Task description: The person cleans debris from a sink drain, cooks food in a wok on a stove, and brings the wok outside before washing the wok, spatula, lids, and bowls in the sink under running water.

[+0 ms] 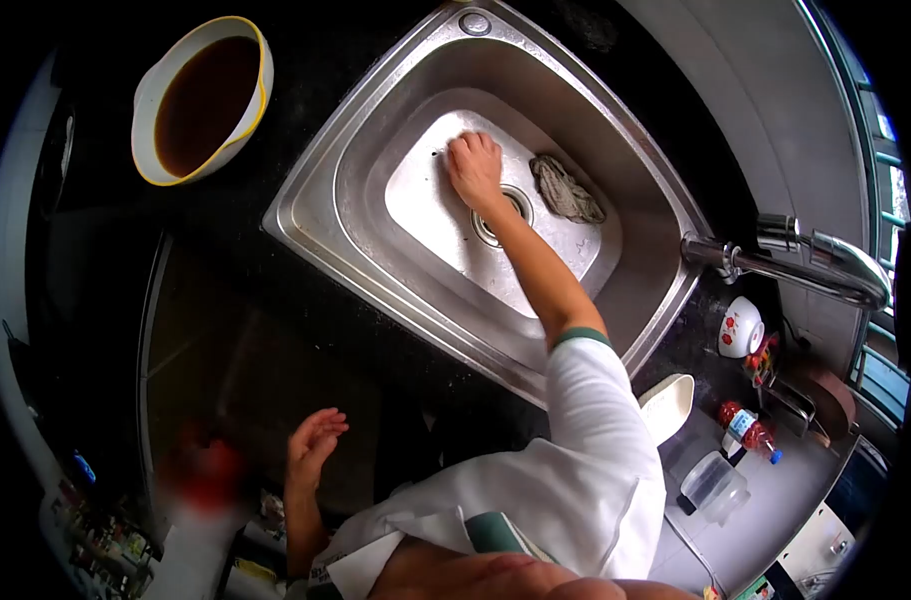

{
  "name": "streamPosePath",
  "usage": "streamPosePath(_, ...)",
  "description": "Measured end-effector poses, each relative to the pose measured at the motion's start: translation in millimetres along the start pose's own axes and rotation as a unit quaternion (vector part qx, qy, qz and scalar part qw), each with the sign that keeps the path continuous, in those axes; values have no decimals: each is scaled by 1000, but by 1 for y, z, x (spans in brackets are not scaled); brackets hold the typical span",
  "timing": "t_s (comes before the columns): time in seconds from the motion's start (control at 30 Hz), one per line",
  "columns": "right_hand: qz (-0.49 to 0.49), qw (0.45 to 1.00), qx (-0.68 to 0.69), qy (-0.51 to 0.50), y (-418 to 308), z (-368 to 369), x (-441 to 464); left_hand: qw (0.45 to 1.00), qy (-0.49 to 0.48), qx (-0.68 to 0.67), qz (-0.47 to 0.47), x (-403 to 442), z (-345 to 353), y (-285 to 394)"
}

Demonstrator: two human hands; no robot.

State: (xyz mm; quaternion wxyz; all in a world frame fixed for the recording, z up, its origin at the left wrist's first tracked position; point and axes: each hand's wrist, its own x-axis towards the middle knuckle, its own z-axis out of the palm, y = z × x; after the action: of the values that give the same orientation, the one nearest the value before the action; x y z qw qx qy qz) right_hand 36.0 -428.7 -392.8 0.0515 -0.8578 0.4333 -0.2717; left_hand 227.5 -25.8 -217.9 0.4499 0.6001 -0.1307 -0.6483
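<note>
In the head view, we have our right hand point(474, 165) down inside the stainless-steel sink point(415, 190), its fingers bent toward the basin floor just beside the round drain point(521, 204). Its palm is turned away, so we cannot tell whether anything is pinched beneath it. Our left hand point(317, 440) hangs well apart from the sink, in front of its near edge, with the fingers loosely curled and nothing visible in them.

A crumpled grey dishcloth point(567, 190) lies on the basin floor on the other side of the drain, near our right hand but not touching it. The work at the sink seems under way and not finished: the basin holds no dishes and no standing water that we can see, yet a few dark specks point(435, 154) remain near our fingertips, and the cloth lies unheld.

On the black tabletop point(310, 110) beside the sink stands a yellow-rimmed white bowl point(146, 110) of dark brown liquid point(207, 105), apparently untouched by this work. The chrome faucet point(775, 262) points away from the basin, and a flowered bowl point(738, 328) sits beyond it, near a blue-capped bottle point(748, 430).
</note>
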Motion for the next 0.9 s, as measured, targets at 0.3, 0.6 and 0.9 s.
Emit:
streamPosePath(0.3, -17, 986, -31, -165, 15, -20, -72, 1000, -19, -19, -13, 5, 7, 4)
streamPosePath(0.6, 36, 993, -19, -107, 38, -12, -52, 999, -33, 4, -4, 21, 16, 16)
streamPosePath(0.9, -44, 984, 44, -167, -24, -7, -46, 999, -44, 27, 7, 33, 24, 25)
